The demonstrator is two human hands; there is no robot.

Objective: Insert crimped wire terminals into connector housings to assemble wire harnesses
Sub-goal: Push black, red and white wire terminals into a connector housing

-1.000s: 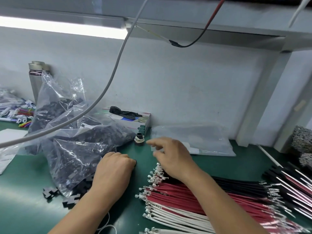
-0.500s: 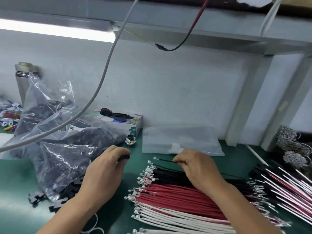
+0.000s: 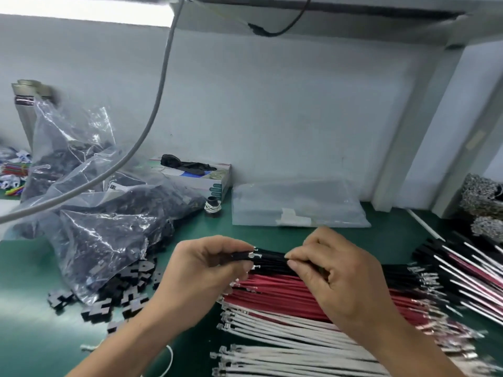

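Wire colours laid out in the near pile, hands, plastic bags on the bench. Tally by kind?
Wire colour groups: 3, black wires, red wires, white wires
Hands: 2, left hand, right hand
Plastic bags: 2, parts bag, flat clear bag
Total: 7

Matt green tabletop [image 3: 32,270], smooth and rubbery-looking. On the left, a crinkled clear plastic bag [image 3: 103,221] throws glossy highlights over dark, matt plastic housings [image 3: 130,297] spilling out beside it. Another clear bag [image 3: 299,205], flatter and hazier, lies by the far wall. Wires [image 3: 285,300] in black, red and white wear smooth plastic insulation with a faint sheen, and their terminals [image 3: 226,317] glint as bare bright metal. A printed cardboard box [image 3: 217,183] carries a limp black cloth-like scrap. The wall [image 3: 272,118] looks painted, matt.
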